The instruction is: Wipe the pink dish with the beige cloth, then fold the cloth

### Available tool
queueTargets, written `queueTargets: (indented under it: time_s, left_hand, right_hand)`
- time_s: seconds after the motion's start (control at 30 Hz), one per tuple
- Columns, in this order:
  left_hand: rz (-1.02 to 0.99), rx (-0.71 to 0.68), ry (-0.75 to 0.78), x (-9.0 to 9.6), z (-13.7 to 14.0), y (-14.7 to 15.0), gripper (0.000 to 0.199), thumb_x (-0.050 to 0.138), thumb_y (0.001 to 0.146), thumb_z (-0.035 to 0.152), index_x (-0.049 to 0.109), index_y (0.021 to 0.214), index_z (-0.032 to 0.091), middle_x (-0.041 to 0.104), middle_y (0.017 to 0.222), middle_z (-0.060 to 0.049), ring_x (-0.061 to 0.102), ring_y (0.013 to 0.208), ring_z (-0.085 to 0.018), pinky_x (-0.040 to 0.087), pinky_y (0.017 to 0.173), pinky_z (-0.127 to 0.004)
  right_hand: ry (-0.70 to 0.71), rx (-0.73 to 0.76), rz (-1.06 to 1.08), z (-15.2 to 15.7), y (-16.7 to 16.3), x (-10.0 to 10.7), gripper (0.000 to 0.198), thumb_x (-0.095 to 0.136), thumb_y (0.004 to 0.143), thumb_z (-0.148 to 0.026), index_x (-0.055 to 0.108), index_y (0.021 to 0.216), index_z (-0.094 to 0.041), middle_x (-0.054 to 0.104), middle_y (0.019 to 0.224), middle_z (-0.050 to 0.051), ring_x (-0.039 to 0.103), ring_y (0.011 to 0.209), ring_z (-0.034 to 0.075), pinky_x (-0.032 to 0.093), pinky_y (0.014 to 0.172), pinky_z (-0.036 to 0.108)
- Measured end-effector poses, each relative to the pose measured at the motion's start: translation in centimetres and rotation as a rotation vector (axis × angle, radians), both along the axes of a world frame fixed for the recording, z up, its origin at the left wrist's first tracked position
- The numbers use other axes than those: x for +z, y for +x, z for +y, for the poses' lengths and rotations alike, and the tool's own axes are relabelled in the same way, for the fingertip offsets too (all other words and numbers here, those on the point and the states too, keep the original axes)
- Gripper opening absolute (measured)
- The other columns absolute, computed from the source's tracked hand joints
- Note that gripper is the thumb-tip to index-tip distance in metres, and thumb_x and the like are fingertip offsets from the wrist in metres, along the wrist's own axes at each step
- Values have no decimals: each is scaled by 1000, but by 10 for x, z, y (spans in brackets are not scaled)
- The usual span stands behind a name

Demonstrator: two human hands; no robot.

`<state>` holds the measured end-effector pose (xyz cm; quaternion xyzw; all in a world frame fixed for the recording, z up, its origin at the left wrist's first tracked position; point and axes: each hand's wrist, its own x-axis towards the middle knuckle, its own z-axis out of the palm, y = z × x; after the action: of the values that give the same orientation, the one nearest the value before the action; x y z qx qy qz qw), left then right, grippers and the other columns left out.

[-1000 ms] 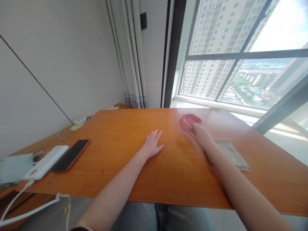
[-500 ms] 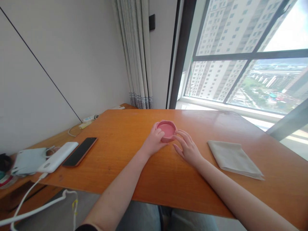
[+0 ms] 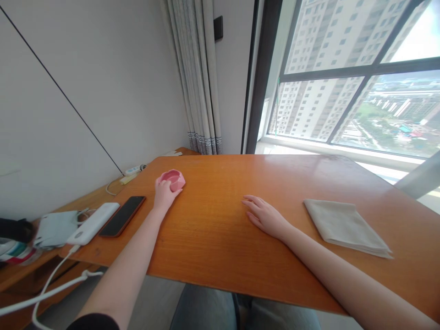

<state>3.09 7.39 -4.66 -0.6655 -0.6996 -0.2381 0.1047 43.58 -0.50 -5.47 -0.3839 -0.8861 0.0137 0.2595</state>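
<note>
The left hand (image 3: 164, 196) hides the near left side of the pink dish (image 3: 178, 183). The view's left edge cuts off a black object (image 3: 15, 230), its kind unclear. The surface (image 3: 213, 243) hides the jeans' (image 3: 206, 309) far part.

No words, brands, numbers or signs can be read. On the left of the table, the white power bank (image 3: 96, 221) bears a small round grey mark (image 3: 79, 236) at its near end, too small to make out. At the left edge, the red, white and teal container (image 3: 19, 253) has coloured bands, their details blurred.
</note>
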Motion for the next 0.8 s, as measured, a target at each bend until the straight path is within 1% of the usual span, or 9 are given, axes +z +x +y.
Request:
queueTargets:
  time_s: [0.1,0.2,0.3,0.47,0.57,0.63,0.7,0.77,0.8]
  left_hand:
    - [42,0,-26,-6,-2,-12,34,68,68,47,60,83,18,60,95,-13,39,117,-35,31,104,-46]
    - [63,-16,-27,-7,-2,-17,33,68,68,47,59,79,18,61,93,-14,39,116,-35,30,105,-44]
    - [64,4,-32,-8,-1,-19,35,68,67,48,60,80,17,62,94,-15,39,117,-35,30,105,-43]
    - [45,12,-41,-7,0,-22,44,67,68,49,63,91,12,62,101,-17,41,117,-35,30,105,-43]
    - [30,9,-90,-4,-2,-18,51,67,67,50,62,99,11,61,110,-19,41,119,-36,31,105,-46]
    - [-6,26,-90,0,-9,-16,58,63,71,51,57,113,12,56,124,-19,40,124,-35,29,105,-52]
    - [-47,88,-23,5,-21,-20,64,52,80,51,43,131,14,44,139,-19,36,130,-34,26,106,-58]
    - [-57,199,47,10,-37,-35,66,41,86,50,30,140,13,37,144,-21,35,132,-34,25,106,-59]
    - [-49,276,56,12,-45,-47,68,40,86,50,30,140,11,40,141,-23,37,131,-35,28,105,-57]
  right_hand:
    - [-30,-22,5,0,1,-2,43,42,90,-25,43,133,-25,51,134,9,53,120,23,48,100,41]
    - [-51,-41,3,1,2,-2,44,41,92,-28,39,136,-25,49,136,9,52,121,23,47,101,40]
    - [-62,-53,14,0,4,-1,45,41,92,-30,38,137,-26,49,136,9,53,121,22,47,101,40]
    - [-77,-53,38,1,5,0,46,42,92,-32,37,138,-27,49,136,9,53,121,23,48,100,41]
    - [-82,-62,55,2,6,-3,47,43,91,-33,38,137,-27,50,135,9,55,119,23,48,99,41]
    - [-86,-63,48,3,7,-4,45,43,91,-33,40,136,-27,51,134,9,55,118,23,49,99,41]
    - [-91,-57,33,4,7,-4,43,43,91,-34,43,134,-26,51,134,9,56,117,24,48,99,41]
    - [-96,-58,24,4,8,-3,42,42,92,-34,44,133,-26,51,134,9,56,117,23,48,99,41]
    - [-97,-59,25,4,8,-3,41,42,92,-34,44,133,-26,51,134,9,56,118,23,48,100,41]
